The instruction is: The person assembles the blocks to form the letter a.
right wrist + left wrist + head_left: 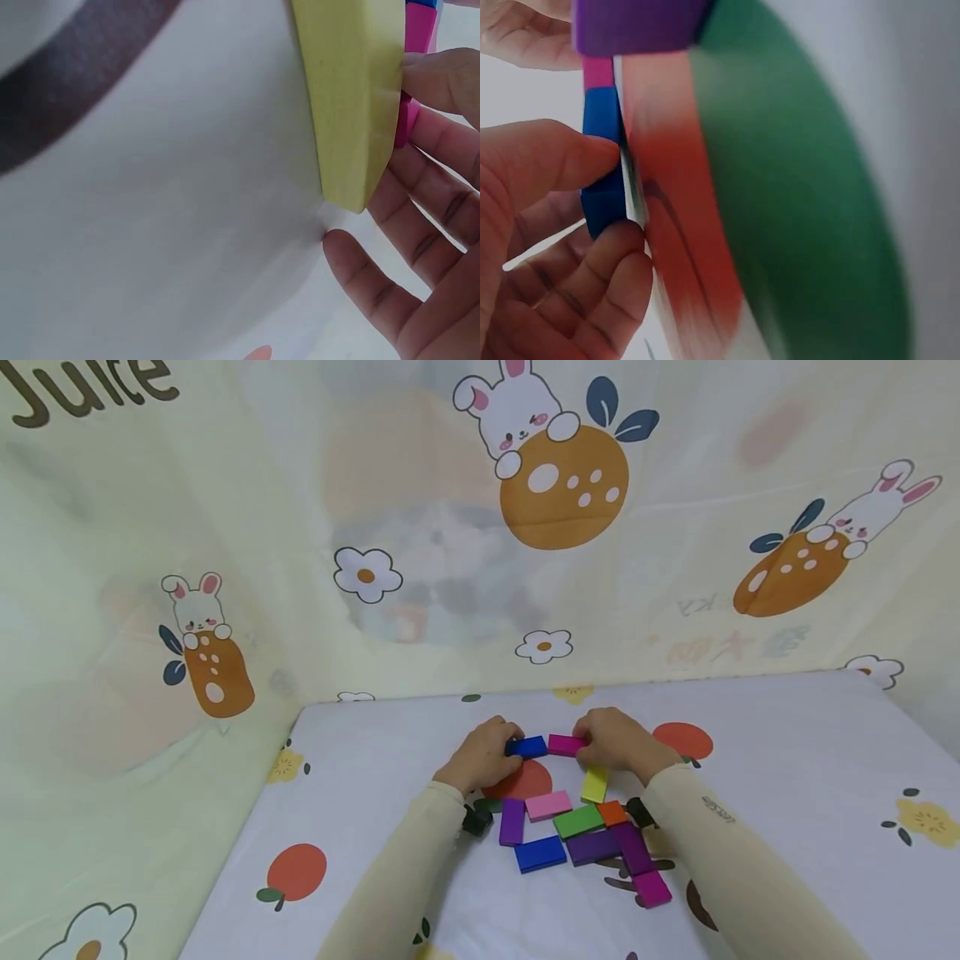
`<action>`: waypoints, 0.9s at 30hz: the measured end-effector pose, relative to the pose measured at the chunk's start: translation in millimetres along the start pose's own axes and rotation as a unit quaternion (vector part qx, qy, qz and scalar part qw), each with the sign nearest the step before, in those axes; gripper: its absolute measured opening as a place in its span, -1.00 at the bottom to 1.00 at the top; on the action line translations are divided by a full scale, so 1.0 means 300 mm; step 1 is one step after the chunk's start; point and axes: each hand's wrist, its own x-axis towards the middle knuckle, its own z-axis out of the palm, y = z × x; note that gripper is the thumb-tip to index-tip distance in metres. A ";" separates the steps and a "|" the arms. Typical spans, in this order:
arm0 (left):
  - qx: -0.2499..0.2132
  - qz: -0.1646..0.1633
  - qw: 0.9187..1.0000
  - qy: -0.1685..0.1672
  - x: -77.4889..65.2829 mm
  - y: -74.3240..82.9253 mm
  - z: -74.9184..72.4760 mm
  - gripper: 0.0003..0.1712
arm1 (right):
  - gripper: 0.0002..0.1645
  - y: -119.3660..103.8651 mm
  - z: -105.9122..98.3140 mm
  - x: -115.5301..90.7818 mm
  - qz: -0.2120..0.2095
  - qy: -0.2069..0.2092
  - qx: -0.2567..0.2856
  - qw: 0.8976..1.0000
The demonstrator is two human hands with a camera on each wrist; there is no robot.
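Blue block [529, 747], magenta block [566, 745] pinched

Both smooth, flat bars sit end to end toward the far edge of the desk [360, 810]. Left hand [480, 756] has its grip closed on blue, right hand [615, 743] on magenta; patterned cloth spreads to either side.

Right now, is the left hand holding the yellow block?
No, the left hand pinches a blue block, while the yellow block lies by the right hand.
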 end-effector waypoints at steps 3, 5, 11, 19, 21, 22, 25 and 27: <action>-0.002 0.006 1.000 0.001 0.010 0.004 0.000 -0.58 | -0.62 0.005 -0.005 0.005 0.004 -0.001 0.000 1.000; -0.007 0.005 1.000 0.003 0.011 0.007 -0.002 -0.59 | -0.63 0.008 -0.007 0.008 0.004 0.001 -0.001 1.000; -0.020 -0.011 1.000 0.004 0.016 0.016 -0.008 -0.61 | -0.63 0.017 -0.012 0.019 0.007 0.001 0.004 1.000; -0.003 -0.025 1.000 -0.007 0.029 0.040 -0.018 -0.60 | -0.56 0.016 -0.019 0.023 0.024 0.004 0.010 1.000; 0.005 -0.027 1.000 -0.012 0.031 0.046 -0.024 -0.60 | -0.55 0.015 -0.020 0.025 0.028 0.003 0.012 1.000; 0.007 -0.028 0.999 -0.014 0.033 0.048 -0.027 -0.60 | -0.55 0.015 -0.019 0.026 0.030 0.002 0.013 0.999; 0.013 -0.032 0.999 -0.017 0.042 0.050 -0.031 -0.59 | -0.55 0.014 -0.018 0.030 0.036 0.001 0.014 0.999; 0.017 -0.035 0.999 -0.016 0.049 0.049 -0.032 -0.58 | -0.56 0.013 -0.016 0.035 0.038 0.003 0.013 0.999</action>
